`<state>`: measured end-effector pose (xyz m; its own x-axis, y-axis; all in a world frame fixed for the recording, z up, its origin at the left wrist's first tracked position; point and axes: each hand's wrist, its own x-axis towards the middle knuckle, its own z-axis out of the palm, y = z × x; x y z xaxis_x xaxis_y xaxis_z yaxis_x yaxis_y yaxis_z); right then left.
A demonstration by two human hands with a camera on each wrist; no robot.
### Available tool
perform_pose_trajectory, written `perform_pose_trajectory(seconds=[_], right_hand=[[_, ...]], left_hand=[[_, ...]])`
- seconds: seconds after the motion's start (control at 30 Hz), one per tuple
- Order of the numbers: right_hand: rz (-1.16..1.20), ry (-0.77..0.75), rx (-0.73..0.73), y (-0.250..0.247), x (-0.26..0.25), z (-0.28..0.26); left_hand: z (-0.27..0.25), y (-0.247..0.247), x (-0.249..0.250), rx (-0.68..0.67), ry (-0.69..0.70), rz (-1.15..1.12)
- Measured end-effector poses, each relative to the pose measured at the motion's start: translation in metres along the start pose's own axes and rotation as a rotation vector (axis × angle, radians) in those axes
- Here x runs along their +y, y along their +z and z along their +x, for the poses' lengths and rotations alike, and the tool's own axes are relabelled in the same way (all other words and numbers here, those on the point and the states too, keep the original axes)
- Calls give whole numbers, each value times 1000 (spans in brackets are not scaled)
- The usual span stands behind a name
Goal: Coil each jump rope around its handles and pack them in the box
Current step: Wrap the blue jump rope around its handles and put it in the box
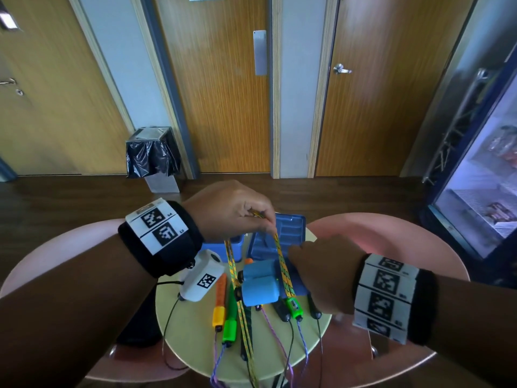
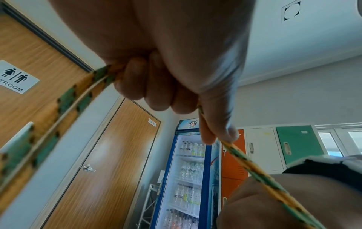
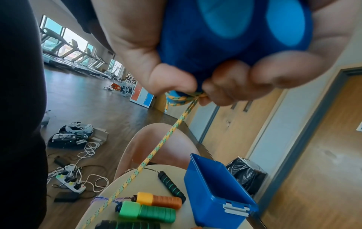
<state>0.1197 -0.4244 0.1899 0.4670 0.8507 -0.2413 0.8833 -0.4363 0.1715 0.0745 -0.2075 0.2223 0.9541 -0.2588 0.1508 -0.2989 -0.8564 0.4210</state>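
My right hand (image 1: pixel 321 273) grips a pair of blue foam handles (image 1: pixel 260 284) held side by side above the round table (image 1: pixel 195 357); in the right wrist view its fingers (image 3: pixel 225 86) also pin the yellow-green rope (image 3: pixel 184 97) against the handles' ends (image 3: pixel 225 18). My left hand (image 1: pixel 240 214) is raised above them and pinches that rope (image 1: pixel 282 261) taut between thumb (image 2: pixel 221 124) and fingers, with two strands (image 2: pixel 64 105) hanging from the fist. The open blue box (image 3: pixel 211 190) stands on the table beyond the handles.
An orange-and-yellow handle (image 1: pixel 219 301), green handles (image 1: pixel 230 326), black handles (image 1: pixel 282 312) and thin cords lie on the table. A blue lid (image 1: pixel 282 233) lies beside the box. A white device (image 1: pixel 200 278) sits left. Pink chairs (image 1: pixel 391 236) flank the table.
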Motion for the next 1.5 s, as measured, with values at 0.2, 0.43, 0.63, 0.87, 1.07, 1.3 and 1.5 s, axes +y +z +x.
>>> perform_pose_trajectory(seconds=[0.2,0.43,0.63,0.87,1.07,1.3,1.5], right_hand=[[68,74,-67,0,9,5],[97,65,-77,-4,0,0],[89,-47,111,-22,-12,-25],[205,-10,259,-44,0,-43],[226,-8,368,-45,2,-40],[232,3,265,-39,-13,-42],[163,-11,290,-50,-6,-42]], left_hand=[[-5,-8,6,136,116,44],[-3,-10,11,166,177,116],[3,10,-1,43,61,-236],[5,55,-2,77,-61,-838],[-2,86,-12,108,-186,-1162],[-1,48,2,198,-126,-934],[3,45,13,161,-135,-858]])
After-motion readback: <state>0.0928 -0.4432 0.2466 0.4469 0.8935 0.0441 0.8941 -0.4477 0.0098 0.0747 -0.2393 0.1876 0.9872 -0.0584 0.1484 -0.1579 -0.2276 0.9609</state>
